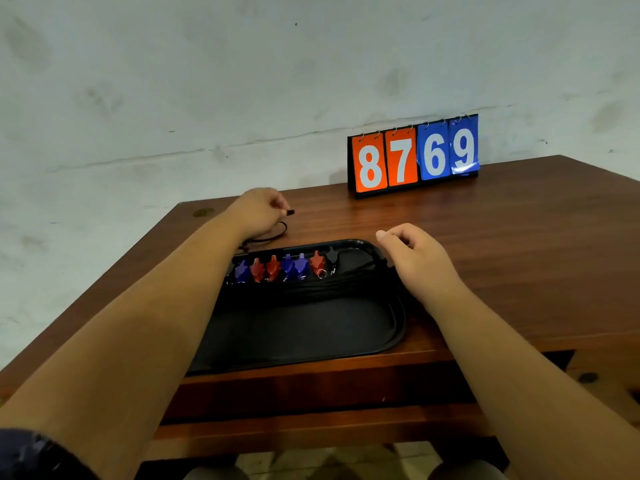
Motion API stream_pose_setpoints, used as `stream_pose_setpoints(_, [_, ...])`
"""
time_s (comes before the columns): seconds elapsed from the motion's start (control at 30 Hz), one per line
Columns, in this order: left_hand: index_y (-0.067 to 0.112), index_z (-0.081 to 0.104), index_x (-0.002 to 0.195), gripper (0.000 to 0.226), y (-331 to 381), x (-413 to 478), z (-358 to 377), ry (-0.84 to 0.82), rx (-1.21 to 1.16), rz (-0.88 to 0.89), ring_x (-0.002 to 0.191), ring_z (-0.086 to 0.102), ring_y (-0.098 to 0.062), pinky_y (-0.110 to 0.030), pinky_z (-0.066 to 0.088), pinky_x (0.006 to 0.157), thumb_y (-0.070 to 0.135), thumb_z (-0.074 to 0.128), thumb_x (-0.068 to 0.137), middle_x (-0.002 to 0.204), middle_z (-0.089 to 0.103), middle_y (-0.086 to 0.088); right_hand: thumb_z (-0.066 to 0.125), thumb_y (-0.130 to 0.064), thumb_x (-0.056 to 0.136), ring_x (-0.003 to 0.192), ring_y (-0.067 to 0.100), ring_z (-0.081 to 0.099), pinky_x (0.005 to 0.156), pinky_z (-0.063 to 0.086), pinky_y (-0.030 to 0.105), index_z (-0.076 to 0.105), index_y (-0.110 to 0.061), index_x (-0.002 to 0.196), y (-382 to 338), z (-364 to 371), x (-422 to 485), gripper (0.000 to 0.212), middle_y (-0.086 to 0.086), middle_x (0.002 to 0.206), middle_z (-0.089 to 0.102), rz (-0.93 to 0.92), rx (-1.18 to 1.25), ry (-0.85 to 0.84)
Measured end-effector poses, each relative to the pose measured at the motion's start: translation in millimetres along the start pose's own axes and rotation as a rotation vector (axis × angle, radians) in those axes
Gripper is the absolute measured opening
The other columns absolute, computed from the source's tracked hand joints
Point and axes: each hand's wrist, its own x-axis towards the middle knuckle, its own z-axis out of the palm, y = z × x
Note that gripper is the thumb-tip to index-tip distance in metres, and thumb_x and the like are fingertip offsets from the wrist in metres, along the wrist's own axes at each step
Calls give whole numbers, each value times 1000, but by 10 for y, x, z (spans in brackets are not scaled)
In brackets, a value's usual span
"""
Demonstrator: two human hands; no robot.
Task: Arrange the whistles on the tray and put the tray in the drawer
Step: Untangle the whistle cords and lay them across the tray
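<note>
View: head camera, the only one.
Left hand: beyond the tray's far left corner, with thumb and fingertips pinching a black whistle just above the table.
Cord: a thin black loop running from that whistle under the wrist. It looks limp and likely to snag or drag.
Right hand: over the tray's far right corner, fingers loosely curled, thumb forward. Cannot tell whether it holds anything.
Tray: black, shallow-rimmed, on the table near its front edge. Probably light and stiff, and best lifted by both short rims and kept level.
Whistles: seven in a row along the tray's far side, blue, red and one black. Small, hard and light by the look, so apt to slide.
Cords: a black bundle across the tray's middle.
Scoreboard: reads 8769, stands at the wall, well apart.
</note>
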Motion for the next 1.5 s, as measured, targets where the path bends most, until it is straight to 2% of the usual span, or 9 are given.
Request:
stream_pose_setpoints(0.13, [25,73,113,11,547,-173,-73,-30,-214,147,76,75,-8,-28,59,73,21,63,109,94,76,3,68,-34,104,99,16,69,76,55,29,70,-32,115,-26,-38,-26,11,-5,108,69,-25,34,-10])
stream_pose_setpoints(0.23, [26,76,112,11,944,-324,-36,-117,-241,262,61,65,0,-15,54,62,23,68,107,87,71,10,72,-32,104,98,12,69,72,53,21,56,-42,144,-61,-77,-35,44,-5,109,68,-32,69,-26])
stream_pose_setpoints(0.33, [31,80,107,9,1199,-433,64,-203,-202,354,62,63,-2,-17,56,65,26,73,104,92,75,9,73,-34,103,96,10,72,72,55,19,47,-53,154,-41,-96,-40,61,-6,108,68,-81,102,-15])
stream_pose_setpoints(0.5, [31,81,108,11,1314,-526,202,-234,-218,353,84,68,3,-18,51,74,26,79,99,104,76,13,66,-34,107,89,16,72,76,62,33,76,-39,113,21,-89,-28,13,-7,95,73,-103,129,53])
stream_pose_setpoints(0.6, [31,79,109,14,1198,-537,169,-185,-171,306,98,70,-4,-18,52,76,23,81,97,107,75,12,55,-38,111,67,12,58,62,47,33,74,-28,97,55,-107,22,26,-7,76,66,6,126,192])
stream_pose_setpoints(0.93, [13,81,112,13,181,-376,-208,185,-583,33,81,73,-16,-43,65,99,13,72,104,95,80,-5,46,-41,113,76,19,63,73,57,42,71,-24,97,76,-146,116,35,2,85,69,183,250,331])
stream_pose_setpoints(1.27, [14,77,119,38,298,-620,-199,-39,-705,26,77,72,-20,-44,66,93,-5,47,104,106,81,-9,56,-33,106,77,19,57,71,50,41,76,-27,99,55,-123,62,23,3,86,68,150,224,242])
stream_pose_setpoints(1.37, [9,79,104,43,406,-669,-214,-31,-808,53,58,53,-15,-42,64,84,-11,40,98,93,73,-13,55,-30,105,76,19,56,71,49,40,76,-27,98,34,-130,46,22,2,85,67,173,240,251])
stream_pose_setpoints(1.5, [7,72,85,40,512,-734,-255,6,-827,29,58,46,-14,-38,61,76,-11,37,92,72,48,-9,51,-28,103,79,18,60,73,50,39,76,-23,99,24,-134,28,26,3,93,72,216,276,246])
